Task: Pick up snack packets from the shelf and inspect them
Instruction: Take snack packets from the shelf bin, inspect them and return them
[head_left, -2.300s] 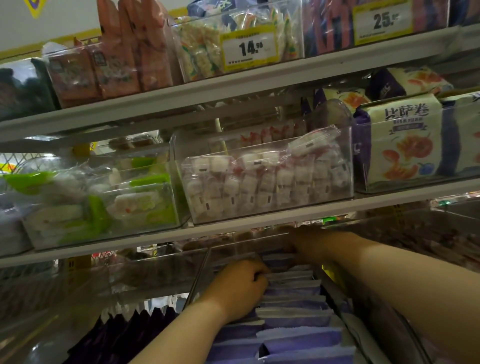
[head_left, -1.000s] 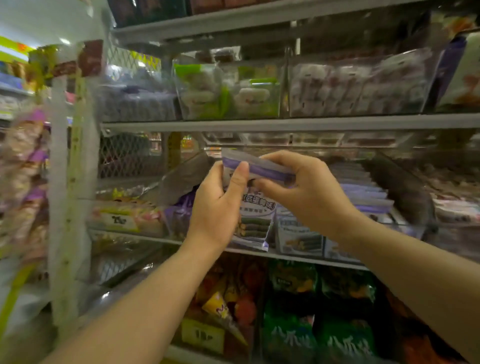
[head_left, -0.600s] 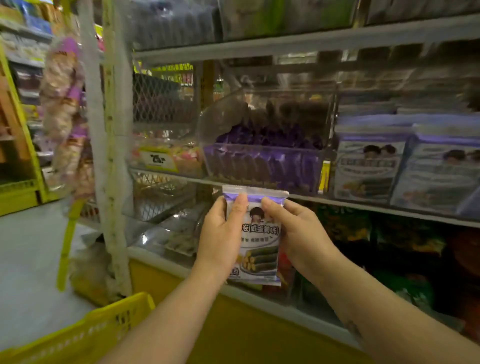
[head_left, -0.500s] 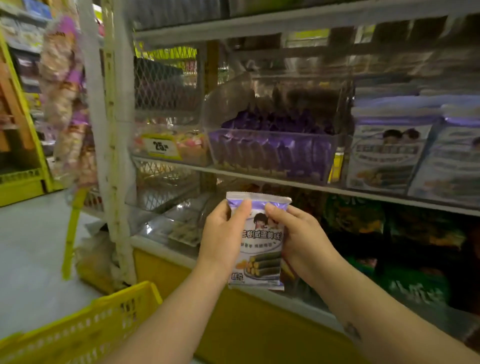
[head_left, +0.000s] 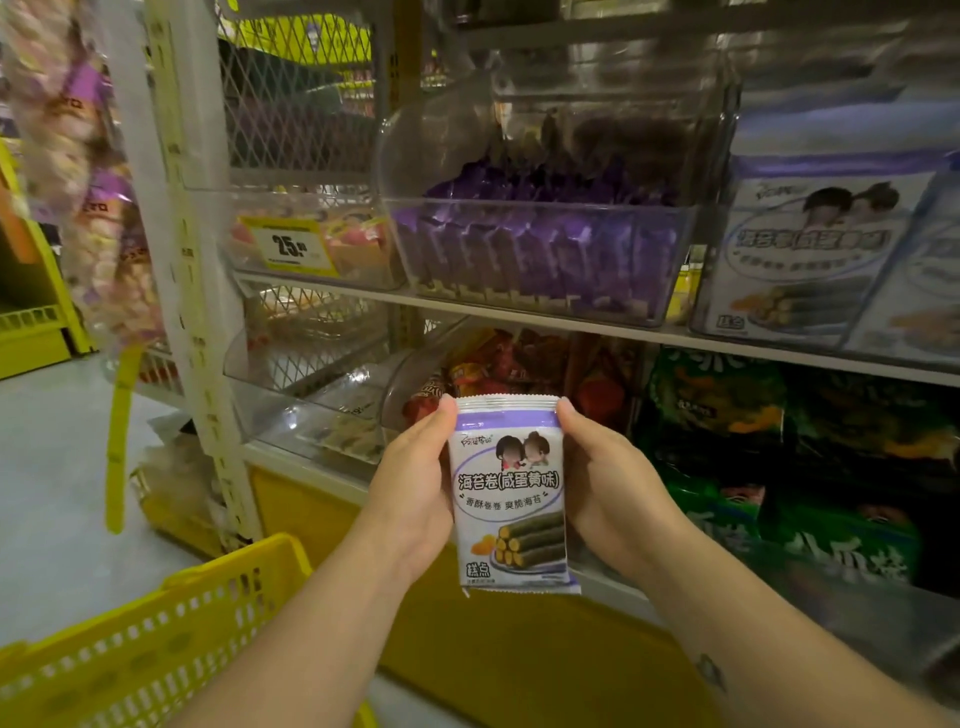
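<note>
Snack packet: white-and-purple seaweed-roll packet (head_left: 511, 493), upright, printed front facing the person. It is held in the air in front of the lower shelf, apart from every bin.
Left grip: left grip (head_left: 415, 488) grasps the packet's left edge. One digit tip reaches the top left corner; the other fingers are hidden behind the pack.
Right grip: right grip (head_left: 608, 488) grasps the right edge, palm turned inward, with one digit tip at the top right corner.
Print: two cartoon heads near the top, Chinese lettering in the middle, dark green rolls with yellow centres at the bottom.
Middle shelf, right: matching packets (head_left: 810, 234) stand face-out in a clear bin; blurred.
Middle shelf, centre: clear plastic bin (head_left: 670, 291) holding a row of purple wrappers (head_left: 519, 254).
Price tag: yellow price tag (head_left: 288, 247) reading 25, on the front of the bin just left of the purple one.
Lower shelf: red-orange packets (head_left: 519, 364) behind the held packet's top; dark green packets (head_left: 831, 519) to its right.
Shelf board: grey shelf board (head_left: 571, 323) runs beneath the bins.
Basket: yellow plastic shopping basket (head_left: 156, 639), low left, beside the left forearm.
Upright: cream perforated post (head_left: 192, 260) left of the bins, wire mesh behind it.
Far left: hanging strips of snack packs (head_left: 78, 182), too blurred to read.
</note>
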